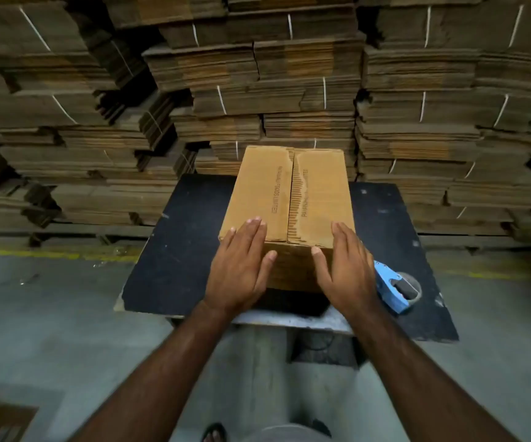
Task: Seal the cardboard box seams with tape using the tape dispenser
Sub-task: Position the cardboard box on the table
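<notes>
a: entry, standing by the stacks; cardboard box (284, 199) sits on the black table (174, 250), long axis running away from the person; two top flaps folded shut, meeting at a centre seam (290, 193) that shows no tape i can make out; the paper along the right flap's edge looks torn, corrugation bare.

b: hands?

a: left hand (241, 266) flat, fingers straight and together, lying over the near-left top corner of the box; right hand (343, 266) likewise flat and straight-fingered, against the near-right corner, thumb on the near face; neither holds anything.

b: and the dispenser?

a: tape dispenser (396, 287), blue, lying on the table just beside the box's near-right corner, partly behind the right hand; untouched (roll end not readable from here, so i cannot say whether a free tab is ready).

b: step in hand, by your reading?

a: squaring and pressing the flaps before taping; my judgement only. to do it well: keep the flap edges butted with no gap or overlap; hold the left palm down on the lid so nothing springs up; let the right hand alone go for the dispenser, it is the nearer one; start the tape on the near face below the edge, then draw it along the seam to the far end and over; press evenly, since the torn strip may grip the adhesive poorly.

b: risk?

a: box sliding on the table if the pull outruns the holding hand.
</notes>
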`<state>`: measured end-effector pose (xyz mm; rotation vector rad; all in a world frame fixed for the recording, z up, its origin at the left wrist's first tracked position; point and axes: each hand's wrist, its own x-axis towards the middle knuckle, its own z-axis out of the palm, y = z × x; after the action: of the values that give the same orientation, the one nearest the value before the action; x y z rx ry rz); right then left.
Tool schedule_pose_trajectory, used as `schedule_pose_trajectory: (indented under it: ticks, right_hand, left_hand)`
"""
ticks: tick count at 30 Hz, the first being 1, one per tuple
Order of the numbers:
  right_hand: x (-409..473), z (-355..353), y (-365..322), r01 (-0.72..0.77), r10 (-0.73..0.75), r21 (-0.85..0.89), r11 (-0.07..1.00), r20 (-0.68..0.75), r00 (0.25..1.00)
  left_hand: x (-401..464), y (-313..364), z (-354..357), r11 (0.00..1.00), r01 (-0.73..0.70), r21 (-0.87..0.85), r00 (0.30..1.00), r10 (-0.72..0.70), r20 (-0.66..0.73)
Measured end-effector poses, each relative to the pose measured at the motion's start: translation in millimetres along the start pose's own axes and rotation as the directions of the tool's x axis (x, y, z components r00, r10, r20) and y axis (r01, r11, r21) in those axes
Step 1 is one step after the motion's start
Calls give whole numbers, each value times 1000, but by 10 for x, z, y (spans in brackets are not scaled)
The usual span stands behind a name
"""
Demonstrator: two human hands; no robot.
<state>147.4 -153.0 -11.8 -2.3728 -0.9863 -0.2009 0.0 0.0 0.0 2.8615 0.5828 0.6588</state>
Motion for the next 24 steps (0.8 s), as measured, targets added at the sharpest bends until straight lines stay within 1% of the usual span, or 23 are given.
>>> schedule_pose_trajectory:
  ticks: [4, 7, 9, 11, 13, 16, 20, 24]
  right_hand:
    - [106, 53, 146, -12, 12, 10, 1000, -13, 1000]
    - [190, 162, 286, -28, 29, -22, 999, 10, 1000]
    - [297, 228, 370, -53, 56, -51, 997, 58, 997]
    - [442, 299, 413, -99, 112, -86, 991, 163, 980]
    - [623, 373, 432, -129, 152, -105, 986, 255, 955]
    - [980, 456, 443, -153, 190, -136, 979, 324, 927]
    - [1400, 547, 497, -239, 275, -143, 960, 351, 895]
    - [1629, 669, 533, -290, 329, -168, 942, 299, 896]
  left_hand:
    - [100, -16, 101, 999, 25, 26, 1000, -25, 3]
    - [193, -88, 233, 997, 8, 72, 999, -10, 30]
    - [279, -161, 316, 995, 15, 101, 998, -20, 55]
    - [396, -226, 384, 992, 62, 109, 988, -76, 133]
    - [534, -334, 464, 985, 127, 118, 961, -152, 232]
    - [833, -580, 573, 977, 177, 116, 917, -207, 341]
    - [1286, -895, 717, 979, 148, 137, 898, -191, 397]
    - [1560, -1076, 830, 988, 129, 79, 911, -150, 384]
